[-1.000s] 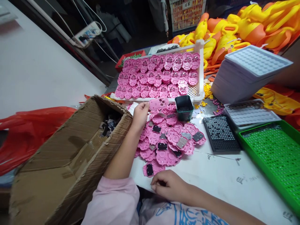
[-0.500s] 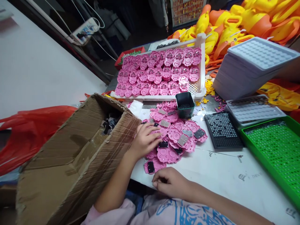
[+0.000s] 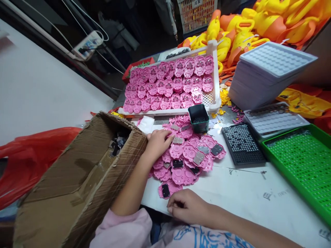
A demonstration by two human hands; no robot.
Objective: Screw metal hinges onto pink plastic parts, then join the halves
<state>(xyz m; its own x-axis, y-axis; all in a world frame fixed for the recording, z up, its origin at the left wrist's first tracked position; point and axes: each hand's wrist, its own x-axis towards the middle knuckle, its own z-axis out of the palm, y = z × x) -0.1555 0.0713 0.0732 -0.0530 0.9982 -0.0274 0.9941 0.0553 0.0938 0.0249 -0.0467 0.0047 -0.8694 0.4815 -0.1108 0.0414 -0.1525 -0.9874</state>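
Reaching over the left side of a heap of pink plastic casings (image 3: 181,175), my left hand (image 3: 158,144) has its fingers bent and somewhat apart. Its fingertips touch the casings there, partly out of sight. A pink casing with a grey plate (image 3: 176,146) lies just right of those fingers; other casings carry black plates. My right hand (image 3: 188,205) rests at the table's near edge, below the heap, its fingers curled in loosely with nothing visible in them. A dark square cup (image 3: 198,119) of small dark pieces stands at the heap's back right.
Behind the heap, a white crate (image 3: 216,82) holds rows of pink casings. An open cardboard box (image 3: 85,179) stands left. On the right are a black perforated tray (image 3: 243,144), a green tray (image 3: 297,158) and stacked white trays (image 3: 261,79). Yellow-orange duck-shaped items (image 3: 240,38) pile behind.
My left hand has moved slightly left and back across the heap, uncovering casings. My right hand stays at the table edge. The view has shifted a little.
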